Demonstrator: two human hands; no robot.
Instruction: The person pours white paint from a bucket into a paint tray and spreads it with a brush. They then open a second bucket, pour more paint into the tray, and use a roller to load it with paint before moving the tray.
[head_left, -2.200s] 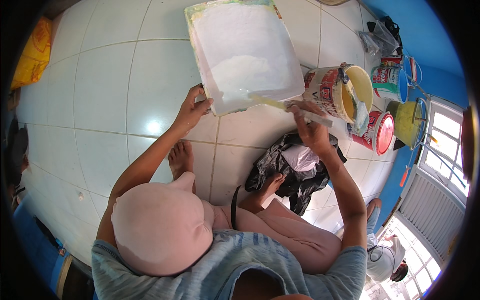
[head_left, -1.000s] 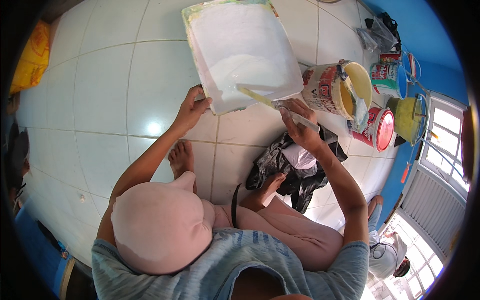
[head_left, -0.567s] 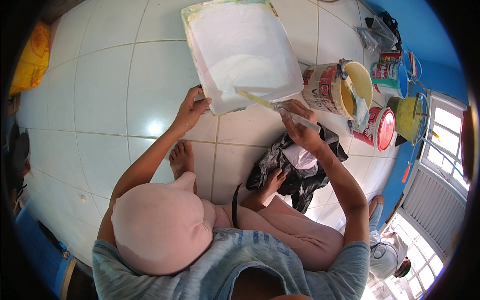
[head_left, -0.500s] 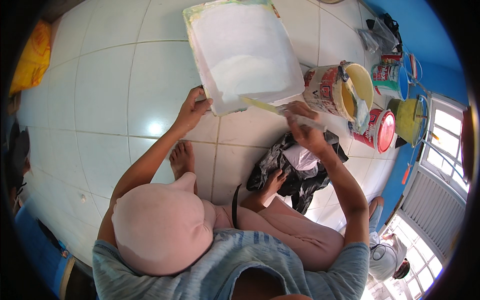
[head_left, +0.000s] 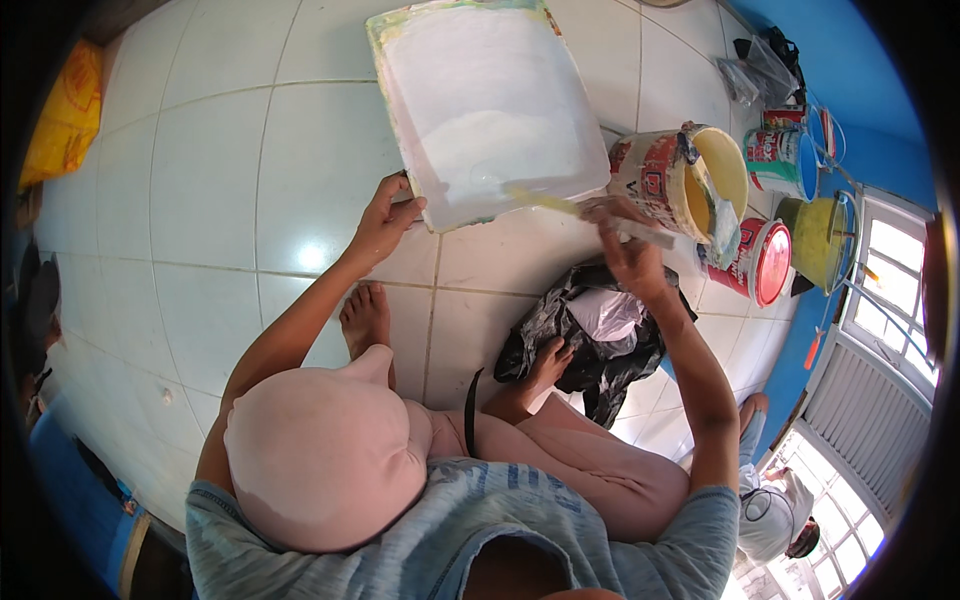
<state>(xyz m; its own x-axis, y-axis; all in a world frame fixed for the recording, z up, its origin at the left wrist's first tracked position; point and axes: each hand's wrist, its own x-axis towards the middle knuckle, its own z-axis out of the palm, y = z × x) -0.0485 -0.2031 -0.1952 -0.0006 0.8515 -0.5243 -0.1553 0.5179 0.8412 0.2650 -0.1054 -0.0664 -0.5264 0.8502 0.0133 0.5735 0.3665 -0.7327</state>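
A flat rectangular board or tray [head_left: 490, 90], white and smeared with paint round its edges, lies on the tiles in front of me. My left hand [head_left: 383, 220] pinches its near left corner between thumb and fingers. In my right hand [head_left: 630, 245] is a paintbrush [head_left: 550, 201] with a pale yellow end and a greyish handle, somewhat blurred. Its yellow end lies over the near edge of the white surface; whether it touches cannot be told. A paint-crusted bucket [head_left: 645, 170] lies on its side just right of the board, its yellowish inside showing.
Black plastic with a pale bundle [head_left: 605, 316] lies by my right foot. Farther right are a red-and-white pail [head_left: 770, 262], a yellow-green bucket [head_left: 808, 240] and a green-and-white can [head_left: 785, 160]. Another person [head_left: 775, 515] sits at the lower right. A yellow sack [head_left: 65, 115] stands far left.
My right hand has shifted right and a little up with the paintbrush, whose yellow end slid right along the near edge. The left hand and the board stay put.
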